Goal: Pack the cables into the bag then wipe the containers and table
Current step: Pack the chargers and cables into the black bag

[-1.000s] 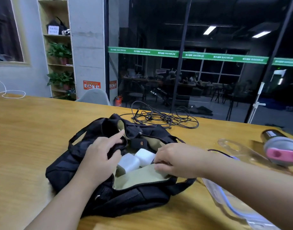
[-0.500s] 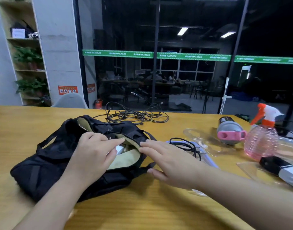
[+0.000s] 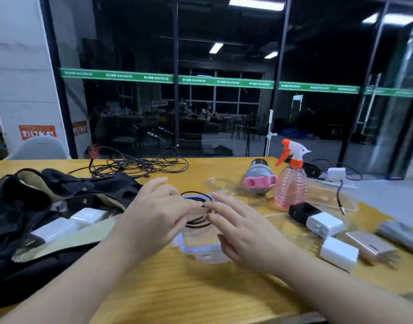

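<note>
Both hands over a clear lidded container at table centre: left hand pinching the small coiled black cable at its left rim, right hand with fingers loosely spread, fingertips touching the coil's right side. Coil held roughly flat, long axis running near to far. Left of it, open black bag holding two white chargers; far behind, a loose tangled cable; right, a pink spray bottle.

On the table: 1 black bag, 1 pink spray bottle, 1 grey flask, and 2 white chargers sitting inside the bag.
</note>
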A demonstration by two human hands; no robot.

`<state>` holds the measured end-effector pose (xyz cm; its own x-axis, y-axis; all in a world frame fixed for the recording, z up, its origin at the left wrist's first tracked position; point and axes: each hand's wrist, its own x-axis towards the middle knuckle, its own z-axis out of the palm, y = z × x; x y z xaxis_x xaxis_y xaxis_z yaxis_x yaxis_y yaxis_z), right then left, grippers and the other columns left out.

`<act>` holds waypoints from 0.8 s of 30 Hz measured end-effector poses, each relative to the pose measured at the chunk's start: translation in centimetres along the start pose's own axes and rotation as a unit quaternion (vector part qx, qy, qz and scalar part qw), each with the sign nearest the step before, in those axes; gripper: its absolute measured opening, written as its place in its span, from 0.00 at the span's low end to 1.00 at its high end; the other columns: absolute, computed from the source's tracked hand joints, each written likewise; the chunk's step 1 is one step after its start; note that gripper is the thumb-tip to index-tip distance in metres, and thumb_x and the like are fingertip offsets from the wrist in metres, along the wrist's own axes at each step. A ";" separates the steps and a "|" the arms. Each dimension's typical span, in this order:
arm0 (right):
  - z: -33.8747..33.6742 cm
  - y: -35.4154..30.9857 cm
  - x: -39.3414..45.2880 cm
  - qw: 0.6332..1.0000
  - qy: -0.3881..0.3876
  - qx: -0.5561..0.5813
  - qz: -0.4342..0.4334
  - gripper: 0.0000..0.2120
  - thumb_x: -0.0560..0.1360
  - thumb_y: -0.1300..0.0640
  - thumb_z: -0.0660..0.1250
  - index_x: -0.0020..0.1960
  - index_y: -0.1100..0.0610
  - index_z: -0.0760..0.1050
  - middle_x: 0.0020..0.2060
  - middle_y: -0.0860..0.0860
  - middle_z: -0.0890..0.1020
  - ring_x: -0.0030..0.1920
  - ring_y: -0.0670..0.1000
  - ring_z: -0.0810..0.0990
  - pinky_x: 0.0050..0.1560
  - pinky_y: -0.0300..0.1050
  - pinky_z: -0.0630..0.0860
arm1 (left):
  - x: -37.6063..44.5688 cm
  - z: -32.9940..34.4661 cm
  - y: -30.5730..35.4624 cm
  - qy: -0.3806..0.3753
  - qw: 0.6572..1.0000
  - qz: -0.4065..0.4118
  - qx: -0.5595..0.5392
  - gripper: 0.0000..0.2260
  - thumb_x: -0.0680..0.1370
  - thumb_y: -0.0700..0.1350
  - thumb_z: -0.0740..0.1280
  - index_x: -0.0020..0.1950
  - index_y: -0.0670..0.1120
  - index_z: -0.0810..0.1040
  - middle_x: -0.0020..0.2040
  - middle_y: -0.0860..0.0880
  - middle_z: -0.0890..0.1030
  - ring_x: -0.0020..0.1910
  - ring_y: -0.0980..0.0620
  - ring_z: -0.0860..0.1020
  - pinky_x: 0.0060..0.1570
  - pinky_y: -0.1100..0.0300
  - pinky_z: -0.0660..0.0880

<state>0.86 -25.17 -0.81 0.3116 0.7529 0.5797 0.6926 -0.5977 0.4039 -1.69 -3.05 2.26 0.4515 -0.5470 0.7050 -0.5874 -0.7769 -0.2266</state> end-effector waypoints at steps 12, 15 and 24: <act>-3.4 5.2 -10.2 0.992 -0.052 -0.059 0.102 0.17 0.69 0.54 0.65 0.58 0.55 0.74 0.59 0.51 0.77 0.66 0.54 0.69 0.70 0.49 0.61 | 7.2 6.3 7.4 -0.059 0.984 -0.060 -0.156 0.21 0.73 0.58 0.51 0.60 0.57 0.76 0.56 0.58 0.76 0.60 0.61 0.67 0.66 0.65 0.44; -4.1 6.5 -12.5 0.987 -0.060 -0.055 0.138 0.17 0.72 0.51 0.62 0.60 0.53 0.70 0.60 0.50 0.76 0.66 0.53 0.69 0.68 0.49 0.63 | 8.5 8.0 9.9 -0.112 0.978 -0.070 -0.161 0.25 0.72 0.63 0.50 0.66 0.59 0.68 0.64 0.60 0.68 0.67 0.60 0.61 0.69 0.62 0.40; -6.7 10.2 -17.5 0.975 -0.053 -0.061 0.206 0.13 0.72 0.59 0.60 0.56 0.54 0.71 0.58 0.53 0.77 0.62 0.53 0.71 0.63 0.48 0.66 | 11.0 11.5 16.6 -0.220 0.946 -0.072 -0.227 0.26 0.78 0.56 0.58 0.74 0.54 0.54 0.74 0.56 0.52 0.74 0.55 0.49 0.71 0.57 0.44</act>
<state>-1.84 -46.27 -2.08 0.6173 0.4618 0.6369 0.4142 -0.8791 0.2360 1.27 -25.50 -1.50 0.7254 -0.6005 0.3366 -0.6820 -0.6932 0.2331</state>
